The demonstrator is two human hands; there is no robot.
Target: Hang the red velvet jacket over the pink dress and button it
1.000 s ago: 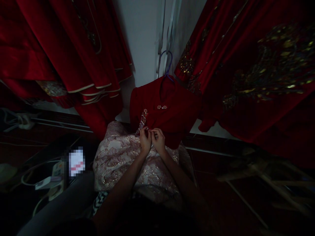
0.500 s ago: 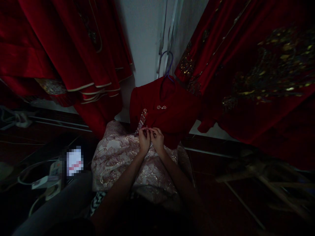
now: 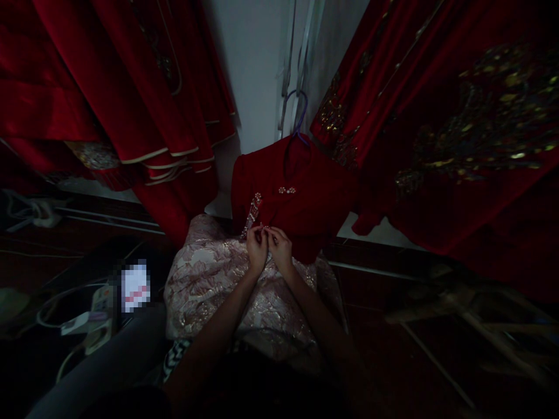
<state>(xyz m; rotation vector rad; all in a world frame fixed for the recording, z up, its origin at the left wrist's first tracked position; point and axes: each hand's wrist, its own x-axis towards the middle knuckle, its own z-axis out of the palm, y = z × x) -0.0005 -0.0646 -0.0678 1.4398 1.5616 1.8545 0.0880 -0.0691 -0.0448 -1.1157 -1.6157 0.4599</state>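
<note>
A red short-sleeved garment (image 3: 301, 215) hangs in front of me on a purple hanger (image 3: 300, 116). Pearl-like ornaments (image 3: 287, 190) sit near its neckline, and a beaded tassel brooch (image 3: 252, 212) lies on its left side. At its lower front, my left hand (image 3: 257, 247) and my right hand (image 3: 280, 247) meet, fingertips pinched close together. A small beaded piece (image 3: 264, 227) shows at the fingertips; whether it is fixed to the cloth I cannot tell. Below the hands spreads pink-and-gold brocade fabric (image 3: 209, 285).
Red garments with pale trim (image 3: 148, 116) hang at the left. Another red garment with gold sequin embroidery (image 3: 493, 128) hangs at the right. A blurred-out lit screen (image 3: 135, 286) and a power strip (image 3: 98, 323) with cables are at lower left. Wooden bars (image 3: 471, 314) show dimly at right.
The view has shifted very slightly. My hands stay pinched together at the same spot on the red garment, with the fingers barely moved.
</note>
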